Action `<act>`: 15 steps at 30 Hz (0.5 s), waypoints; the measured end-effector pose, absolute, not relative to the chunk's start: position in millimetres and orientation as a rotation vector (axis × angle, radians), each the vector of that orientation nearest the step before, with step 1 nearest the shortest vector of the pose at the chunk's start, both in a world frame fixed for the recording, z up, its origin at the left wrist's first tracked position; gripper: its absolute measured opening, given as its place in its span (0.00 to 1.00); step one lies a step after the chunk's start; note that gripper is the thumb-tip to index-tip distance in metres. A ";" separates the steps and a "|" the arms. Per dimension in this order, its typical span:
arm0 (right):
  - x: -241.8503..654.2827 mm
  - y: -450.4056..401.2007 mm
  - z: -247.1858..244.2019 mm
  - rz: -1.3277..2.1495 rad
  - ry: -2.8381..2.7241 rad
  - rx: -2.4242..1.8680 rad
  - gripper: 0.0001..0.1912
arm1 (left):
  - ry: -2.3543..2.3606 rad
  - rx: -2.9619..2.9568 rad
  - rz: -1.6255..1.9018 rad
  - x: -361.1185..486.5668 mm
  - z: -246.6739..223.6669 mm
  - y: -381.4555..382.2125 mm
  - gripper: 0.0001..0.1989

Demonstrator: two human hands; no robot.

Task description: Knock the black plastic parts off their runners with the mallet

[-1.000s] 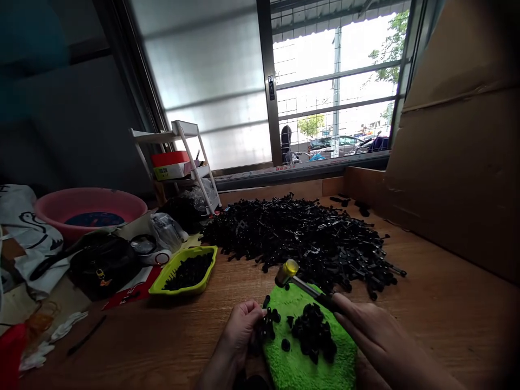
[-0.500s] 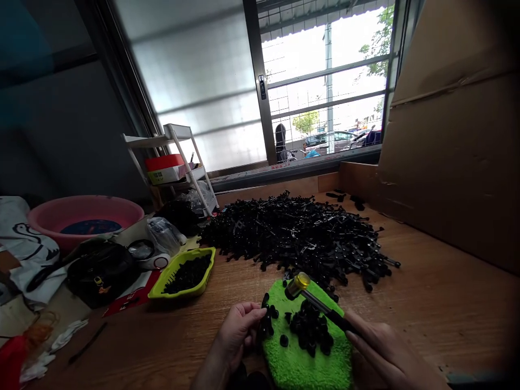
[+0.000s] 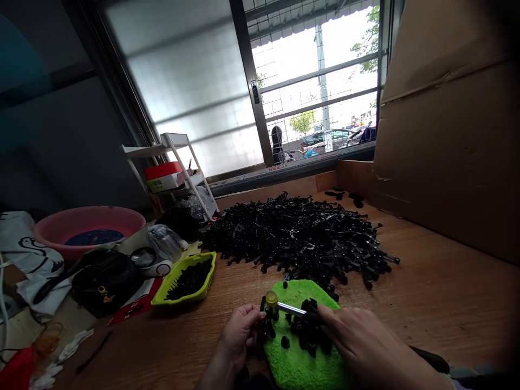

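Observation:
My left hand [image 3: 242, 333] pinches a small black part [image 3: 268, 326] at the left edge of a green fuzzy cloth [image 3: 294, 368]. In my right hand [image 3: 357, 338] is a small hammer [image 3: 291, 309] with a metal shaft and a yellow end. Its head is at the black part, beside my left fingertips; whether they touch is unclear. Small black pieces [image 3: 311, 330] lie heaped on the cloth, partly hidden by my right hand, and a single round one [image 3: 285, 342] lies apart.
Behind the cloth spreads a large pile of black parts [image 3: 292, 233]. A yellow-green basket [image 3: 209, 279] of black pieces, a black bag [image 3: 103, 279] and a pink basin [image 3: 44, 230] are at left. Cardboard [image 3: 442, 151] stands at right, a white rack [image 3: 174, 142] by the window.
My right hand has swung the hammer left and down, so its head is now at the black part by my left fingers. My left hand keeps its pinch. The view has shifted slightly.

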State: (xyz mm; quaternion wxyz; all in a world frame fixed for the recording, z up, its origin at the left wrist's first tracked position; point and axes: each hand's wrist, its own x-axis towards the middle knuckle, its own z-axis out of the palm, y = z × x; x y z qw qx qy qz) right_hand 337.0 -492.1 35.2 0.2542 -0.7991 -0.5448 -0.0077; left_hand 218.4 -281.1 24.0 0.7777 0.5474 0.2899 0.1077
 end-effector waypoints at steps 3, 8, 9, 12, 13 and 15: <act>338.0 -503.0 32.4 0.012 -1.431 -2.142 0.15 | 0.624 1.098 0.228 211.0 28.2 -288.7 0.13; 337.7 -521.7 34.4 0.207 -1.295 -1.971 0.19 | 0.625 0.995 0.297 201.4 33.6 -302.5 0.12; 337.2 -524.0 34.0 0.225 -1.275 -1.953 0.19 | 0.641 0.985 0.303 201.0 33.4 -303.8 0.12; 335.0 -528.6 29.6 0.182 -1.206 -1.939 0.21 | 0.657 0.971 0.297 201.6 31.0 -306.0 0.12; 334.3 -529.7 27.7 0.162 -1.184 -1.928 0.22 | 0.647 0.968 0.289 201.9 30.3 -306.8 0.12; 333.4 -531.4 24.9 0.143 -1.163 -1.902 0.22 | 0.619 0.964 0.263 202.5 29.4 -308.6 0.12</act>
